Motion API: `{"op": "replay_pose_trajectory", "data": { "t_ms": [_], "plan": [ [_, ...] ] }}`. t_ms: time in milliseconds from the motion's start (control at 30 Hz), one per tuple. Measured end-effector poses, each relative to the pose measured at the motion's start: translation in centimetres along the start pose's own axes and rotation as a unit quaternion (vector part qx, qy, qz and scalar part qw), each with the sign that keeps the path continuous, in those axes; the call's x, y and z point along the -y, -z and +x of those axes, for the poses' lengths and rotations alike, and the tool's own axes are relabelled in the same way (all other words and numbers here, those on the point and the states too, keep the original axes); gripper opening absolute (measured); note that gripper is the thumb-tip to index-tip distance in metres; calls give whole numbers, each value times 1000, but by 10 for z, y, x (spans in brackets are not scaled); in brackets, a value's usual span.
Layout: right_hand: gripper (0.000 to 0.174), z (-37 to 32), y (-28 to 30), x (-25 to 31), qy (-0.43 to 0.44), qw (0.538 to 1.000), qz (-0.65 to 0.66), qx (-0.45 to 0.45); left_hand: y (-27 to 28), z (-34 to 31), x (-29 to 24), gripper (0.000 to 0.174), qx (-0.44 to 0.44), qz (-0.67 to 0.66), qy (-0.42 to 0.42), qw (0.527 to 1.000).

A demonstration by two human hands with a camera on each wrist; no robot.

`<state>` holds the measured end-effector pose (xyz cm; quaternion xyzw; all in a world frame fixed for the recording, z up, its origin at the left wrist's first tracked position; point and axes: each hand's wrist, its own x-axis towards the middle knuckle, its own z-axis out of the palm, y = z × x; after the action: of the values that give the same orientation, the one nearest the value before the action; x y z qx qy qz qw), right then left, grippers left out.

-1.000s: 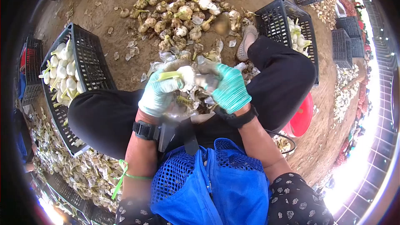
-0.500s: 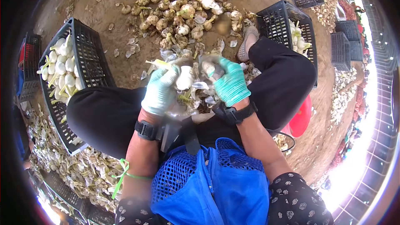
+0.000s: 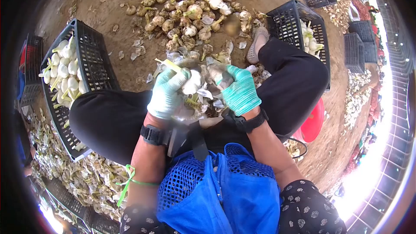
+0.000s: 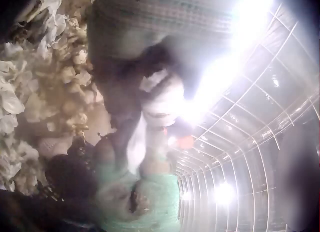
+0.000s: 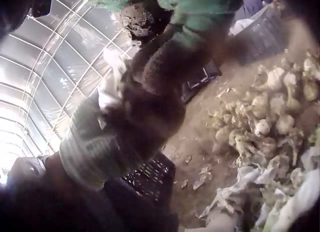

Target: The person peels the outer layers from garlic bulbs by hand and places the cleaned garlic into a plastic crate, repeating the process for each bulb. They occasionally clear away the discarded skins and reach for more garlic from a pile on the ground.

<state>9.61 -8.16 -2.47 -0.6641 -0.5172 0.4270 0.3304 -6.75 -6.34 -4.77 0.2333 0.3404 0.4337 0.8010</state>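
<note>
Big stuff first: black crate (image 3: 96,56) of white bulbs by my left knee, dirty pile (image 3: 168,25) on the ground out front. My left hand (image 3: 166,93) had one white garlic bulb (image 3: 192,83) pinched, right between my hands. Right hand (image 3: 239,90) was just beside it, too blurry to tell if it gripped anything. Mid-peel, I'd guess; next move probably called for stripping that pale loose strip (image 4: 136,147).

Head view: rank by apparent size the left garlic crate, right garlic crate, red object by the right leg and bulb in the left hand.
Largest first:
Left garlic crate
Right garlic crate
Red object
Bulb
All are partly hidden.
</note>
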Motion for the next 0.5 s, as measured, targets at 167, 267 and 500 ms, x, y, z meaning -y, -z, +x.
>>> {"op": "replay_pose_trajectory", "data": {
  "t_ms": [167, 267, 500],
  "plan": [
    [27, -4, -5, 10, 113, 977, -178, -10, -12, 0, 0, 35, -11, 49, -59, 997],
    [15, -3, -10, 12, 51, 992, -106, 39, -4, -1, 2, 31, -51, 63, -38, 996],
    [19, 19, -10, -33, -93, 992, -82, 0, -13, -2, -5, 26, 6, -109, -42, 993]
  ]
}}
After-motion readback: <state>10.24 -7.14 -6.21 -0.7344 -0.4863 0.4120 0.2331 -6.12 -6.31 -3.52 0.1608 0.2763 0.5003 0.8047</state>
